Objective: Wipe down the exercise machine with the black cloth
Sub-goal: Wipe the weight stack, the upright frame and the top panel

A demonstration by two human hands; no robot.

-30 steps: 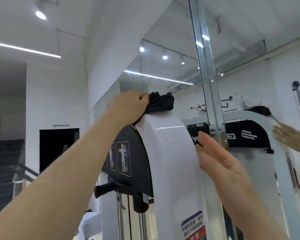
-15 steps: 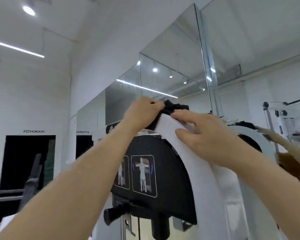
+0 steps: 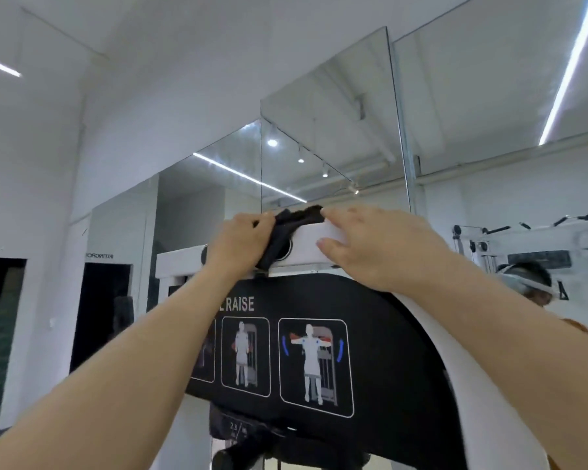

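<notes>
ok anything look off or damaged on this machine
Nothing stands out. The bunched black cloth sits atop the white exercise machine, held by the left hand; the right hand rests flat beside it. The black instruction panel looks intact.

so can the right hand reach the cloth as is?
Likely yes: the right hand lies flat on the machine top, fingertips right beside the cloth, with nothing between. The left hand grips the cloth's other side.

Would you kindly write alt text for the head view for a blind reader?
The left hand grips a black cloth on top of a white exercise machine, while the right hand rests flat beside it. A black instruction panel sits below.
</notes>
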